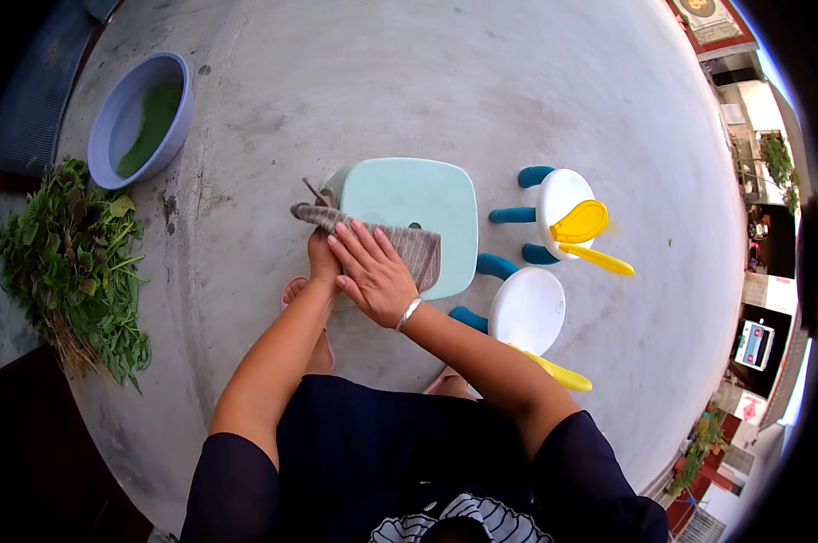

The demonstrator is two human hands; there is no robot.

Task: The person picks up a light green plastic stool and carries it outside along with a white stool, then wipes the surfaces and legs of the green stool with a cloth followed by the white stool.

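Observation:
A mint-green plastic stool stands on the concrete floor before me. Across its seat lies a grey-brown striped cloth, folded into a wedge, with a bunched end and a thin strip jutting past the stool's left edge. My right hand is laid flat on the cloth, palm down, fingers slightly spread; a silver bracelet circles that wrist. Against the cloth's lower left side, at the stool's edge, is my left hand. Its fingers are hidden by the cloth and my right hand, so its grip does not show.
Two small chairs with white seats, teal legs and yellow backrests stand or lie at right. At left are a lavender basin with green liquid and a heap of leafy plants. My sandaled feet flank the stool.

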